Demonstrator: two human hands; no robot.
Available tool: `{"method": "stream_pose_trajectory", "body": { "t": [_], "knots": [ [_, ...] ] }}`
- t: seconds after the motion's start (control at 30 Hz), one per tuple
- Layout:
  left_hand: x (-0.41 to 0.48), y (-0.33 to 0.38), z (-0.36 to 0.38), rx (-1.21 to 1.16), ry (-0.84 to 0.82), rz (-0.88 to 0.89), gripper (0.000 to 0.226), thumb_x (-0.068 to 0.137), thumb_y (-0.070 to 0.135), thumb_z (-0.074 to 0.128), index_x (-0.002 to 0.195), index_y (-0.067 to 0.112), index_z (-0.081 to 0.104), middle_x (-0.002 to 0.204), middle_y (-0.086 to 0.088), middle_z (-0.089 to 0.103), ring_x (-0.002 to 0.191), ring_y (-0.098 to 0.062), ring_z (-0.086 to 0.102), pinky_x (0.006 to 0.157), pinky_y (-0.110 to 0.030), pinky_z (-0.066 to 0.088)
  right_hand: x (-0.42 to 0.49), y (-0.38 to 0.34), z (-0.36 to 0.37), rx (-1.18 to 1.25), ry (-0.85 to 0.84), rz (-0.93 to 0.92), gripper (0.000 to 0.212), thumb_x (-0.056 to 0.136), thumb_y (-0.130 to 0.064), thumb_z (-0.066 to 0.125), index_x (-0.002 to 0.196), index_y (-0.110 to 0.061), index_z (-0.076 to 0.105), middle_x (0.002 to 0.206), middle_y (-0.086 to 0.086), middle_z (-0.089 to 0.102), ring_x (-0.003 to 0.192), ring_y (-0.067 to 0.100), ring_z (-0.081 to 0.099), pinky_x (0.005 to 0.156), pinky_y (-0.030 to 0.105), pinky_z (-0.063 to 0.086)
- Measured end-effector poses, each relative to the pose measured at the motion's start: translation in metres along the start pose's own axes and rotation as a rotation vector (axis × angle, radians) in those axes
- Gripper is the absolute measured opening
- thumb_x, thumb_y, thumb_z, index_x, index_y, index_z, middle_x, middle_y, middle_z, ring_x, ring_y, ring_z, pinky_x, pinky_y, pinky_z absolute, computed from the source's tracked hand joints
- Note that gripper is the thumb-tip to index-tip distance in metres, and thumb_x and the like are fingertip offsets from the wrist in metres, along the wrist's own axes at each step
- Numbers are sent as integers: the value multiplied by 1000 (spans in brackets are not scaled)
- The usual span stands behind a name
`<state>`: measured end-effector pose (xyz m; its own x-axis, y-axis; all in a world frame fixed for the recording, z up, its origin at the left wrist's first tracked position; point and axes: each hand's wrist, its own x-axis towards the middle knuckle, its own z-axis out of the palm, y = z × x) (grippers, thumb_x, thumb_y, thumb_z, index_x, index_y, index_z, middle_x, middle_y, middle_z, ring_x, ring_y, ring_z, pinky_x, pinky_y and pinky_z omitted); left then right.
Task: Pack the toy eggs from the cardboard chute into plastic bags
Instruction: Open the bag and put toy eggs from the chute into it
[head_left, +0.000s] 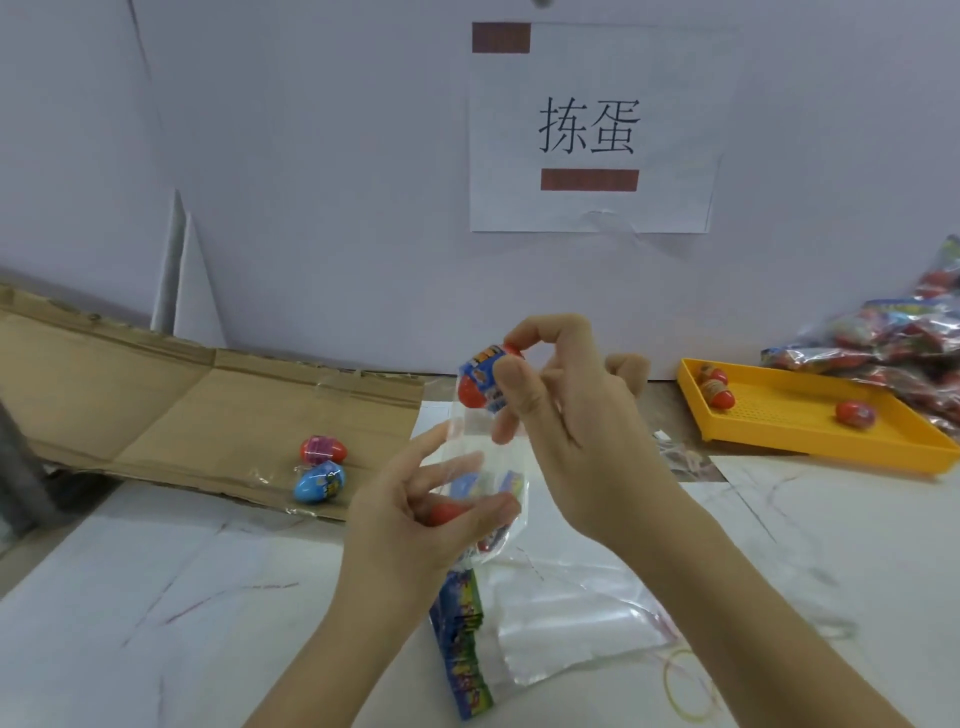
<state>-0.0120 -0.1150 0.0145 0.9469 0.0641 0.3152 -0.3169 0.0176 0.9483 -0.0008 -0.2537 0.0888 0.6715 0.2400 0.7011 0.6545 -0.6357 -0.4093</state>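
Egg (470, 387) is pinched by right hand (566, 415) over bag (467, 436) gripped by left hand (410, 519); one bagged, two left on chute (156, 405).

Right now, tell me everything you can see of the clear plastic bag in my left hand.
The clear plastic bag is thin, see-through, crinkled film, held roughly upright above the table with its mouth upward. The left hand grips its lower part, where a packed egg, red with blue print, shows through the film. The right hand pinches a wrapped egg right at the opening.
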Motion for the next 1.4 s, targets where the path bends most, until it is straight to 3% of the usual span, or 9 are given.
{"method": "stream_pose_trajectory", "body": {
  "t": [0.2, 0.43, 0.63, 0.73, 0.87, 0.93, 1.03, 1.27, 1.4],
  "knots": [
    [-2, 3, 0, -83, 39, -4, 71, 40, 29, 83, 107, 37, 60, 91, 24, 73, 70, -9, 73, 60, -14, 54, 1, -7, -9, -250, -45, -86, 33, 89, -54, 32, 106, -31, 48, 72, -12, 70, 82, 10, 58, 82, 35, 25],
    [-2, 4, 1, -6, 22, 50, 61, 43, 41, 83, 91, 71, 60, 90, 29, 71, 75, -36, 68, 64, -21, 57, -1, -11, -6, -230, -128, -104, 35, 92, -51, 30, 104, -28, 54, 63, -17, 59, 69, 12, 54, 72, 30, 13],
    [-3, -1, 0, -49, 13, 34, 68, 50, 40, 84, 115, 36, 67, 109, 4, 73, 74, -21, 73, 63, -24, 58, -3, -8, 0, -489, -122, -60, 28, 98, -49, 29, 121, -32, 32, 70, -12, 66, 89, 11, 56, 73, 28, 8],
    [-4, 0, 1, -21, 21, 38, 61, 52, 42, 82, 110, 42, 65, 105, 13, 73, 74, -19, 73, 62, -20, 57, -3, -4, 3, -254, -158, -6, 28, 97, -55, 15, 113, -43, 35, 80, -21, 67, 96, -7, 47, 80, 28, 15],
    [-3, 0, -1, 14, 23, 72, 58, 64, 32, 85, 117, 33, 63, 102, 10, 74, 70, -39, 67, 67, -35, 61, 0, -4, 1, 70, -189, 102, 31, 84, -65, 12, 94, -50, 37, 72, -30, 64, 89, -15, 51, 88, 21, 22],
    [-2, -2, -2, 18, 28, 80, 63, 62, 34, 87, 116, 51, 59, 102, 13, 73, 65, -26, 66, 69, -35, 61, -1, -5, -1, 56, -193, 127, 33, 83, -65, 11, 94, -48, 36, 68, -25, 66, 87, -12, 52, 86, 13, 16],
    [-3, -2, -1, 17, 8, 67, 70, 54, 47, 88, 106, 73, 50, 108, 24, 69, 76, -11, 72, 75, -33, 61, -2, -6, 0, -123, -205, 107, 26, 88, -59, 10, 98, -44, 28, 54, -17, 60, 75, -6, 52, 79, 22, 15],
    [-4, -3, -1, -1, 26, 78, 75, 56, 47, 81, 127, 37, 57, 72, 15, 64, 49, -5, 52, 58, -28, 49, -1, -7, -1, -235, -275, 42, 33, 90, -60, 35, 98, -42, 61, 83, -28, 57, 81, 1, 43, 85, 47, 37],
    [-4, -3, -1, 58, 54, 84, 53, 60, 48, 82, 109, 49, 62, 64, 1, 63, 51, -16, 55, 53, -28, 53, -1, -6, 5, -65, -255, 98, 11, 86, -54, 50, 82, -45, 54, 75, -34, 52, 84, -16, 44, 89, 44, 37]
  ]
}}
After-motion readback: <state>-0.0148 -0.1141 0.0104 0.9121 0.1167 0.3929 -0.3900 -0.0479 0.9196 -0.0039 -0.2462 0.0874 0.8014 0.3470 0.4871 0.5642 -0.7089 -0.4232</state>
